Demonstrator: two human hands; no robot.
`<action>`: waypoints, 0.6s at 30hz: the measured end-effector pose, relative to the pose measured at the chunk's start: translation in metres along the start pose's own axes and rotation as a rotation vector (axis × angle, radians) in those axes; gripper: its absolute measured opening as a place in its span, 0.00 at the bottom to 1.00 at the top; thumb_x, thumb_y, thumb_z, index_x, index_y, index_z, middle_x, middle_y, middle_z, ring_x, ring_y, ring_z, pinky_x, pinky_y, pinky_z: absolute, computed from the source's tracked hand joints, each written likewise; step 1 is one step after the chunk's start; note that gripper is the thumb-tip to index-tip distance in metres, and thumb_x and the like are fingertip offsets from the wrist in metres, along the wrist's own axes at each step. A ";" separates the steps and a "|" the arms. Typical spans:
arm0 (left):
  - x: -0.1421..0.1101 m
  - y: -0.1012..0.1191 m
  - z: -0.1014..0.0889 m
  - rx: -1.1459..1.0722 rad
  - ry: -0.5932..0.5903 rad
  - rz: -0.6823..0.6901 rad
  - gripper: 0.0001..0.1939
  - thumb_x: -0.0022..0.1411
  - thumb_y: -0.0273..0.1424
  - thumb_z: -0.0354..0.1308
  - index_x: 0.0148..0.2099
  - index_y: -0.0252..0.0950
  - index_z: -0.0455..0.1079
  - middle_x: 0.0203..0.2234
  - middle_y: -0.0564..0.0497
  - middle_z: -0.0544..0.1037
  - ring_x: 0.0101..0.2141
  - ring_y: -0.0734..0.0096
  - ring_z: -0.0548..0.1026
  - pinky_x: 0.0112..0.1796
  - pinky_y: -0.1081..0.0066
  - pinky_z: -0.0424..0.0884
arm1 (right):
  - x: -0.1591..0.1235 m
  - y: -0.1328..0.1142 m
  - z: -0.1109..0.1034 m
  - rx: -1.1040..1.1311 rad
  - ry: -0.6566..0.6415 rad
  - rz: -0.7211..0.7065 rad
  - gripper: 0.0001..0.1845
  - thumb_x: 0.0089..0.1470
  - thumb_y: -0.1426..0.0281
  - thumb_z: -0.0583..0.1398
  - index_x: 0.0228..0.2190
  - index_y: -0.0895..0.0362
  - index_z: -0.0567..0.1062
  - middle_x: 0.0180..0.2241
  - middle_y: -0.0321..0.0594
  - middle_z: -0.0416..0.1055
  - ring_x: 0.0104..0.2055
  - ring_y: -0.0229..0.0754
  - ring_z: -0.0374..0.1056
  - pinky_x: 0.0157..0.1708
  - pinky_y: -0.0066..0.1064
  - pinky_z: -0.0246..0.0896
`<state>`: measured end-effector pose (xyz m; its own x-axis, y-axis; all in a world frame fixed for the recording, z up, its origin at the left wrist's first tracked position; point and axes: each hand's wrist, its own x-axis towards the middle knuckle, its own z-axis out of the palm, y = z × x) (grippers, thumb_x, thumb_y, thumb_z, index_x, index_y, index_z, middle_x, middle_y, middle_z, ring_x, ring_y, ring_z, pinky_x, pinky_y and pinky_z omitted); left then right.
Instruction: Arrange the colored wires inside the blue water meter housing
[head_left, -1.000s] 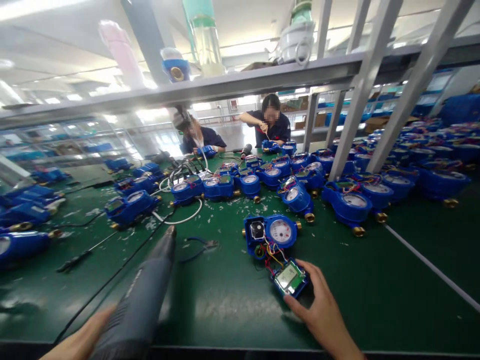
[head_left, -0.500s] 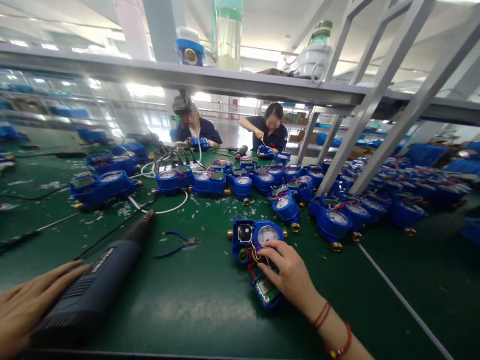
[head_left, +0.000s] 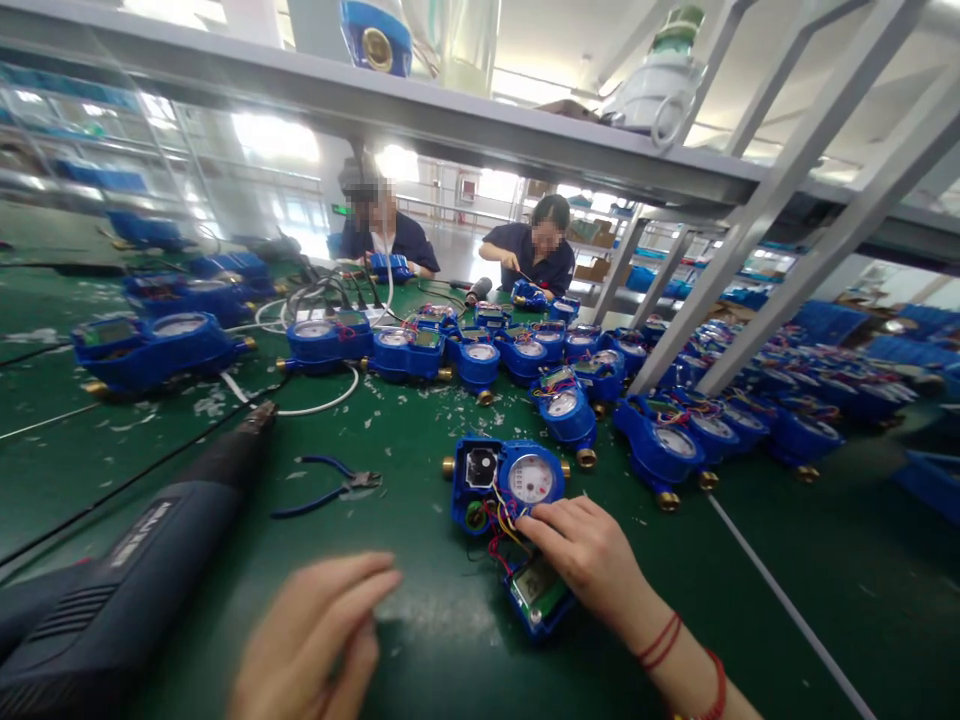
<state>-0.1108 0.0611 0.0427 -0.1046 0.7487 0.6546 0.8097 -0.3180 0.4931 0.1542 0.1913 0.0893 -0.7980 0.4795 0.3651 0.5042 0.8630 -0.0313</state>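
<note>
— What do we have in front of us?

— We look down on a green table [head_left: 420, 640]. Our right hand [head_left: 592, 555] rests on an opened blue water meter [head_left: 506, 480]; its fingers are bent close together at the coloured wires [head_left: 501, 512] beside the dial. The meter sits at the middle of the table, its loose lid [head_left: 538, 598] lying partly under that hand.

— And our left hand?

— Our left hand [head_left: 319, 640] hovers over the table near the bottom edge, fingers loosely spread and holding nothing. A dark heat gun [head_left: 127, 560] lies well to its left, and blue-handled pliers [head_left: 326, 485] lie between the gun and the meter.

— What else?

— Rows of blue meters [head_left: 570, 410] stretch behind. Two people [head_left: 536, 250] work at the far side.
</note>
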 end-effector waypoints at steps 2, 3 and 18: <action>0.013 0.026 0.037 -0.133 -0.081 0.061 0.19 0.56 0.22 0.49 0.47 0.46 0.66 0.40 0.50 0.74 0.41 0.65 0.71 0.41 0.65 0.68 | 0.000 0.003 0.000 0.026 0.001 -0.005 0.14 0.62 0.74 0.48 0.40 0.57 0.73 0.35 0.44 0.75 0.32 0.45 0.68 0.31 0.36 0.57; 0.021 0.035 0.052 -0.165 -0.137 0.055 0.16 0.58 0.22 0.48 0.46 0.43 0.66 0.38 0.49 0.74 0.39 0.66 0.72 0.39 0.67 0.68 | 0.000 0.005 0.000 0.047 0.006 0.002 0.14 0.62 0.73 0.49 0.39 0.56 0.73 0.34 0.44 0.75 0.32 0.45 0.68 0.31 0.35 0.57; 0.050 0.056 0.095 -0.313 -0.292 -0.417 0.07 0.61 0.35 0.52 0.37 0.40 0.70 0.31 0.53 0.70 0.32 0.73 0.70 0.33 0.72 0.67 | 0.013 -0.023 0.027 0.733 0.181 0.640 0.04 0.49 0.76 0.61 0.26 0.57 0.76 0.23 0.31 0.74 0.22 0.33 0.67 0.23 0.20 0.62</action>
<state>-0.0154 0.1364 0.0487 -0.1780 0.9621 0.2067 0.5210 -0.0861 0.8492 0.1238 0.1821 0.0693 -0.3535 0.9109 0.2129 0.4447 0.3639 -0.8184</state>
